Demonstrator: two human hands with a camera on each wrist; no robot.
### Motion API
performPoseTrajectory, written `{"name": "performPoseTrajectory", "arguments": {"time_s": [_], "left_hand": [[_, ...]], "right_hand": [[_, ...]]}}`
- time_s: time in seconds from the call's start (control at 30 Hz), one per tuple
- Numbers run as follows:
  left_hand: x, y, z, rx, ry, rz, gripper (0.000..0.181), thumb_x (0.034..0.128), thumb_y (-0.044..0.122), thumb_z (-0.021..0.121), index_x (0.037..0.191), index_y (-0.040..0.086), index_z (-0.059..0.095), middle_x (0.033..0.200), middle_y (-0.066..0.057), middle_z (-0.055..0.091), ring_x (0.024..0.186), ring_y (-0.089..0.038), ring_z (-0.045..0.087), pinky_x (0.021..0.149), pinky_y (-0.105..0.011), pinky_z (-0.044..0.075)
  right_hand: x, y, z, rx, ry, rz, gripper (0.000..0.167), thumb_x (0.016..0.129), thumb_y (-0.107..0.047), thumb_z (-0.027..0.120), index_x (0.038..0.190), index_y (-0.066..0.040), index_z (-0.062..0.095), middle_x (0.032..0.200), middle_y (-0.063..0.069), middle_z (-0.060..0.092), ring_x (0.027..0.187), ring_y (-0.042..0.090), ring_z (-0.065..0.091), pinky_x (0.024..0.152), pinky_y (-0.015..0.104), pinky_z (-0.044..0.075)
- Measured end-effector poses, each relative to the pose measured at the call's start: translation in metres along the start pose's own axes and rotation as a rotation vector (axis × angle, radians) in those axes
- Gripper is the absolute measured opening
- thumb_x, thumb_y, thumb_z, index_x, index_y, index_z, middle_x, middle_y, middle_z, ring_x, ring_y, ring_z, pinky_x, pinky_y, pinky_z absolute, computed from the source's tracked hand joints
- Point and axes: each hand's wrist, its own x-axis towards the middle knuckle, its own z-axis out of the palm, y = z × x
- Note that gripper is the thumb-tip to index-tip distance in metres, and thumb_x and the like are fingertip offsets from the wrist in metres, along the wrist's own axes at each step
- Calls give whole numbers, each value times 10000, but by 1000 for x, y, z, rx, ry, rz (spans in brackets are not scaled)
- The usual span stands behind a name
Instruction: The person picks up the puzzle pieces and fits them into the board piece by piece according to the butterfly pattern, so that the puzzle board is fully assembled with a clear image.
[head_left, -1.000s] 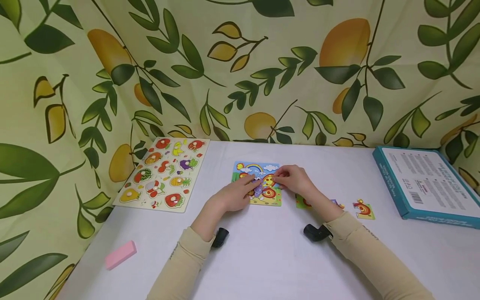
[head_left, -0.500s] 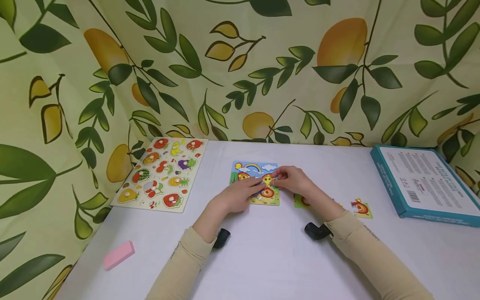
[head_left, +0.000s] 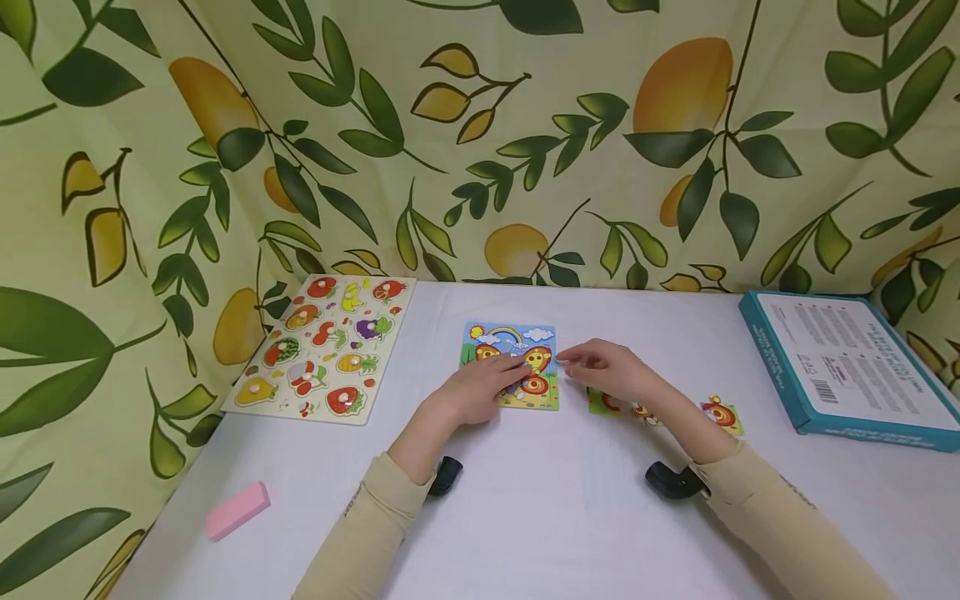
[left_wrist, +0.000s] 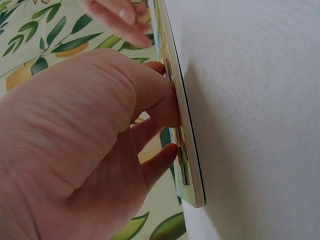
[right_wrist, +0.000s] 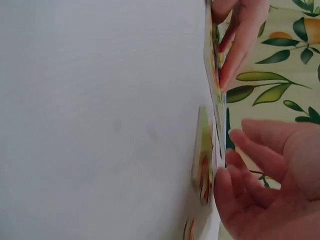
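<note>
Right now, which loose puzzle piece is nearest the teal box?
The rightmost piece in the head view, between the right forearm and the teal box; the other visible loose pieces lie left of that forearm, closer to the butterfly puzzle.

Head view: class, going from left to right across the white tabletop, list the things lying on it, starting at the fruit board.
Fruit board → butterfly puzzle → green-edged loose piece → partly hidden middle loose piece → rightmost loose piece → teal-edged box.
</note>
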Motion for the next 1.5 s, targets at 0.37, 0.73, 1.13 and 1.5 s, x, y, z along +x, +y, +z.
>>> {"name": "performPoseTrajectory", "arguments": {"time_s": [0.37, 0.73, 1.13, 1.5], "left_hand": [[-3, 2, 0, -35, 43, -21, 612, 944, 6, 537, 1512, 182, 389, 1596, -56, 237, 1458, -243, 220, 1165, -382, 231], [-42, -11, 0, -198, 94, -121, 543, 998, 195, 503, 1509, 76, 365, 1586, -122, 252, 1450, -277, 240, 1136, -447, 291], [-75, -22, 6, -310, 46, -164, 643, 989, 276, 557, 1519, 20, 297, 1613, -113, 167, 1474, -255, 161, 1163, -414, 227], [-74, -27, 7, -324, 26, -144, 678, 996, 307, 547, 1546, 58, 238, 1623, -80, 143, 1482, -218, 124, 1172, -397, 199]], "right_hand": [[-50, 13, -14, -184, 88, 37, 387, 773, -304, 834, 1018, -61, 658, 908, 40, 552, 752, 181, 456, 606, 288, 371], [-51, 13, -9, -114, 77, 7, 342, 788, -204, 825, 992, -77, 582, 767, 21, 491, 707, 172, 441, 579, 267, 353], [-15, -17, 12, 182, 45, 63, 224, 901, -272, 715, 983, -81, 633, 775, 6, 670, 728, 189, 573, 633, 295, 448], [30, -53, 53, 330, -4, 119, 205, 899, -252, 716, 979, -72, 661, 741, 4, 684, 673, 150, 589, 632, 269, 478]]}}
